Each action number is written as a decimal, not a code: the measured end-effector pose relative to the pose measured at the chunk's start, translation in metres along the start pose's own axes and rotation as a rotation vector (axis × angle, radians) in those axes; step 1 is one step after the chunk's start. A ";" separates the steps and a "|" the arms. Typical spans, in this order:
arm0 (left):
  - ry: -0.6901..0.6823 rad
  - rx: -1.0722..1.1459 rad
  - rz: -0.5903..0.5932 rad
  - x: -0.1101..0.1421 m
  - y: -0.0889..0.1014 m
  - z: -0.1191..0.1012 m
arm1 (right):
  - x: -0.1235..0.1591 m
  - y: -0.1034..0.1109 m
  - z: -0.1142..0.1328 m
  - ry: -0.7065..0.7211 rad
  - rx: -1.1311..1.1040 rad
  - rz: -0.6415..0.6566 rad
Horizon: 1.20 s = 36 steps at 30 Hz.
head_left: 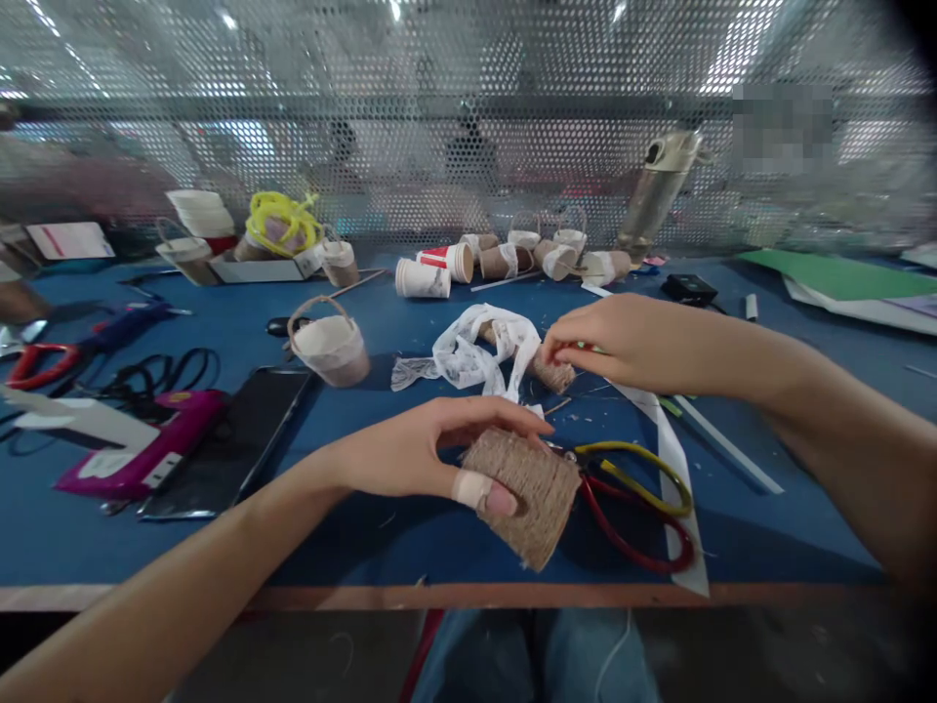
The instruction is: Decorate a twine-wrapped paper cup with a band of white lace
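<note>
My left hand [431, 451] is closed around a twine-wrapped cup [528, 493], held tilted just above the blue table near its front edge; a plaster is on the thumb. My right hand [622, 342] reaches further back, its fingers pinched together over a small twine roll [554, 374] that lies beside a strip of white lace [475, 356]. What the fingertips pinch is too small to make out. Red and yellow handled scissors [636, 508] lie on the table just right of the wrapped cup.
A paper-cup basket with a handle [331, 344] stands left of the lace. A dark phone [234, 439] and a magenta case [146, 454] lie at left. Several paper cups [439, 273] and a metal bottle [659, 190] are at the back by the perforated screen [468, 117].
</note>
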State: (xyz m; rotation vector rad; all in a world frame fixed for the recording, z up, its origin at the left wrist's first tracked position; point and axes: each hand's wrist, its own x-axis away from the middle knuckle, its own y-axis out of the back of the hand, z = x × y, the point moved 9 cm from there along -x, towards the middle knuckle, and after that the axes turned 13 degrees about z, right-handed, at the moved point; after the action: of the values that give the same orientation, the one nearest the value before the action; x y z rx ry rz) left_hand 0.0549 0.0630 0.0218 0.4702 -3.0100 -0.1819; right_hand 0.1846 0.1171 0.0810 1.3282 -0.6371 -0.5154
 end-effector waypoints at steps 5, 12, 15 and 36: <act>0.062 -0.087 -0.035 0.001 0.008 0.008 | 0.006 -0.021 0.015 -0.071 -0.092 0.106; 0.030 -0.040 -0.070 0.004 0.012 0.006 | 0.023 -0.040 0.024 -0.118 -0.081 -0.032; 0.022 0.006 -0.043 0.003 0.009 0.008 | 0.024 -0.047 0.026 -0.111 -0.020 -0.076; 0.037 -0.234 0.079 -0.001 0.002 0.001 | 0.082 0.042 0.048 0.017 -0.098 -0.603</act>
State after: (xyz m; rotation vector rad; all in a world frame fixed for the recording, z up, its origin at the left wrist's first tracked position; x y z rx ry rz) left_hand 0.0550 0.0650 0.0208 0.3275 -2.9142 -0.5058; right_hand 0.2107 0.0343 0.1389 1.4231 -0.1796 -1.0068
